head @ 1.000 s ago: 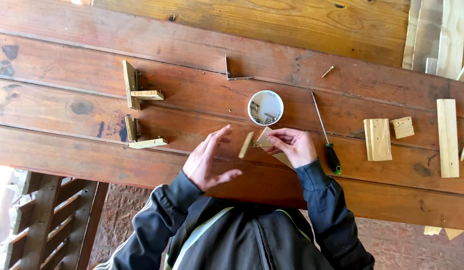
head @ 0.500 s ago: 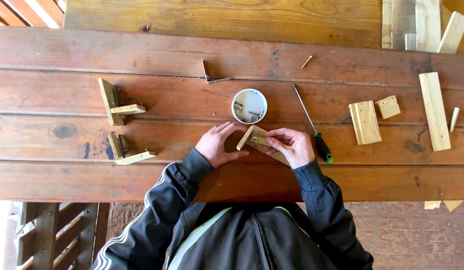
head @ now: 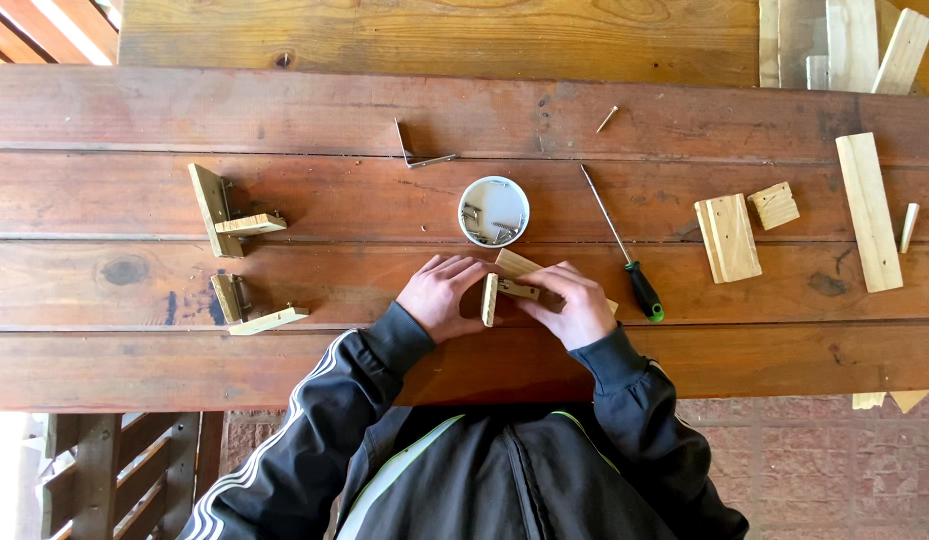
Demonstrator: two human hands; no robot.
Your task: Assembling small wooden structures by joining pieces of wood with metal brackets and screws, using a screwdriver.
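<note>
Both hands, the left hand and the right hand, close their fingers around two small pale wooden pieces on the brown wooden desk, just below the round white screw dish.
</note>
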